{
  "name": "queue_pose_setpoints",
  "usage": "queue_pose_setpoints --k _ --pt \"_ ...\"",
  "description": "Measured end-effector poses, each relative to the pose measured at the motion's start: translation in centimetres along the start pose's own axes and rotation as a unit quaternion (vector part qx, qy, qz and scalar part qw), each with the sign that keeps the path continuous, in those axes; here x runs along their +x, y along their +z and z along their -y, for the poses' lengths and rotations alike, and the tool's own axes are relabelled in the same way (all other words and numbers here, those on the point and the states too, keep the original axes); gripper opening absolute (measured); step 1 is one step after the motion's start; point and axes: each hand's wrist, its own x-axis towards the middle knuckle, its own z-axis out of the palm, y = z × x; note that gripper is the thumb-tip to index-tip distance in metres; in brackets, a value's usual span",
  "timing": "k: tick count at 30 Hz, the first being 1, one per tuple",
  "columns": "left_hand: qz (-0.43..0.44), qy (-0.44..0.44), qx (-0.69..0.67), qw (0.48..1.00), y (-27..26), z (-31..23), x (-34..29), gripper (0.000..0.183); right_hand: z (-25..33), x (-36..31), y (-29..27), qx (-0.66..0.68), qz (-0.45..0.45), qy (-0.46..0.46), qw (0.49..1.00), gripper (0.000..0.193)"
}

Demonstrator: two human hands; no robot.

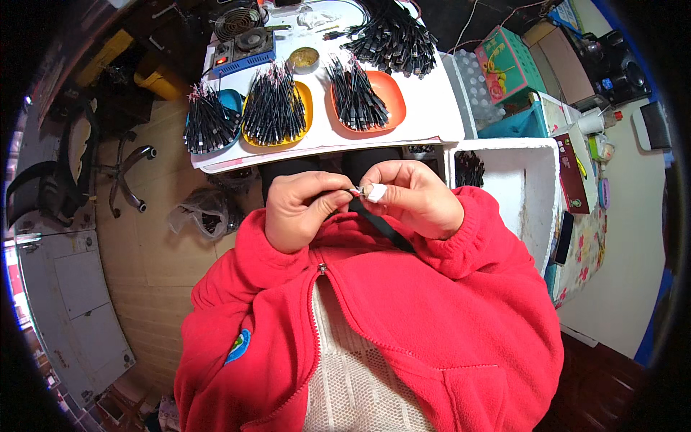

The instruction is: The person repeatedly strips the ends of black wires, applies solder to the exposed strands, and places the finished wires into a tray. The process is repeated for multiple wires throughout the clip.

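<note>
My two hands meet in front of my lap, just short of the table's near edge. My left hand (301, 207) is closed, thumb and forefinger pinching the thin stripped wires (354, 192) of a cable, reddish and pale at the tips. Beside it my right hand (419, 200) closes on a small white block-shaped piece (376, 192), held between thumb and fingers against the wire ends. Whether wires and white piece are joined cannot be told. A black band or cable (389, 232) runs below the hands across my lap.
On the white table (432, 122) stand blue (230, 99), yellow (306, 119) and orange trays (392, 101) with bundled black cables. Behind are a blue device (248, 59), a round tin (304, 60) and a large cable heap (392, 36). At right sits a white foam box (536, 147).
</note>
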Motion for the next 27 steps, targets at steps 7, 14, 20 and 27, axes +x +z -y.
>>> queue_pose_setpoints --k 7,14,20,27 --pt "0.036 -0.188 -0.531 0.826 0.4 1.3 -0.1 0.016 0.0 1.4 -0.3 -0.342 -0.045 -0.331 0.878 0.014" --pt "0.06 -0.211 -0.554 0.803 0.7 1.6 -0.1 0.019 0.2 2.4 -0.6 -0.382 -0.012 -0.402 0.832 0.013" --pt "0.058 -0.193 -0.478 0.855 0.7 1.1 0.4 0.015 -1.0 2.4 0.5 -0.258 -0.031 -0.396 0.881 0.012" --pt "0.011 0.063 0.039 0.997 -0.8 -1.8 0.7 0.011 -2.0 2.0 -0.8 -0.128 -0.027 -0.295 0.947 0.013"
